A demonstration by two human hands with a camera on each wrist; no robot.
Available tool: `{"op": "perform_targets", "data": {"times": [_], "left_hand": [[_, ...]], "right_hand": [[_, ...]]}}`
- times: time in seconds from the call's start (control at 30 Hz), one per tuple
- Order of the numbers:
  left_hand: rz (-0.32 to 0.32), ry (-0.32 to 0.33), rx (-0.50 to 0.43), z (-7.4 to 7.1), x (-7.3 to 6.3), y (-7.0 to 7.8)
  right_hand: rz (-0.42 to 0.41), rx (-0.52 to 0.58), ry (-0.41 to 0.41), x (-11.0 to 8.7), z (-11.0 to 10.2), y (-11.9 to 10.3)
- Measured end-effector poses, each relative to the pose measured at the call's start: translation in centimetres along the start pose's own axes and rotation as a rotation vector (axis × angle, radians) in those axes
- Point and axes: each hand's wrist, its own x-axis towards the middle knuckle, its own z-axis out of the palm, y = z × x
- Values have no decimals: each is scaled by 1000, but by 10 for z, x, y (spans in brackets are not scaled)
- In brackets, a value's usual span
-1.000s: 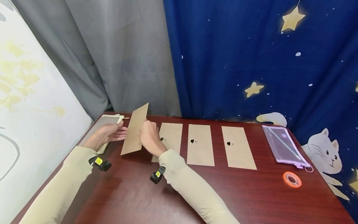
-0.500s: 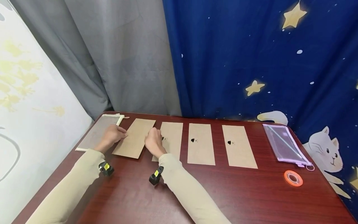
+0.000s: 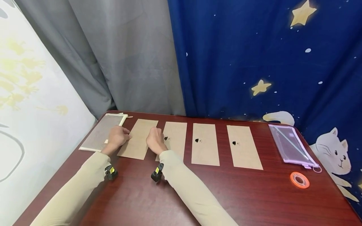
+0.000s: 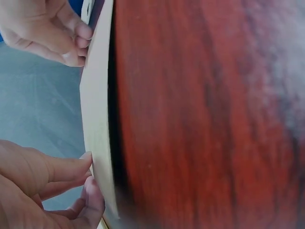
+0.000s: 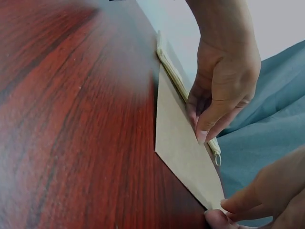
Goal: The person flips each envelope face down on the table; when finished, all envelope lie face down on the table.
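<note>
A plain kraft paper sheet (image 3: 137, 139) lies at the left end of a row of similar sheets, a cream mesh pouch to its left. My left hand (image 3: 118, 137) pinches its left long edge between thumb and fingers, as the left wrist view shows up close. On the opposite edge, my right hand (image 3: 155, 140) pinches the sheet with thumb and curled fingertips (image 5: 218, 217). In the left wrist view the sheet (image 4: 99, 109) is seen almost edge-on, with a dark shadow beneath its near edge.
Three kraft sheets with a small black hat print, the nearest (image 3: 176, 139) partly behind my right hand, continue the row rightward. The cream zip pouch (image 3: 99, 133) sits far left. A purple mesh pouch (image 3: 291, 146) and an orange ring-shaped roll (image 3: 299, 180) lie at right. Curtains border the back.
The kraft sheet, tilted up between my hands a second ago, has come down onto the table. My left hand has moved right to its edge; my right hand has lowered slightly.
</note>
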Motion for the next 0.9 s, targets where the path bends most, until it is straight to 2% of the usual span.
{"op": "perform_targets", "data": {"times": [0.13,0.37,0.5,0.6,0.67,0.7,0.73,0.8,0.9], "left_hand": [[4,17,19,5,0,3],[-8,-5,5,7,-1,7],[-26,9,-19,4,-2,15],[-28,30,-63,2,-3,28],[-25,7,-108,0,-6,40],[-31,-22,-140,-1,-8,46],[-41,-75,-211,-1,-10,52],[-79,-215,-376,-1,-14,64],[-167,-416,-614,3,-15,78]], "right_hand": [[3,-8,-15,0,-3,2],[47,19,-33,-4,-19,5],[52,64,-19,-7,-46,14],[56,128,-41,-10,-74,31],[78,175,-57,-13,-91,46],[94,203,-75,-15,-98,54],[108,236,-96,-18,-104,63],[154,329,-146,-23,-114,78],[229,525,-239,-29,-124,94]]}}
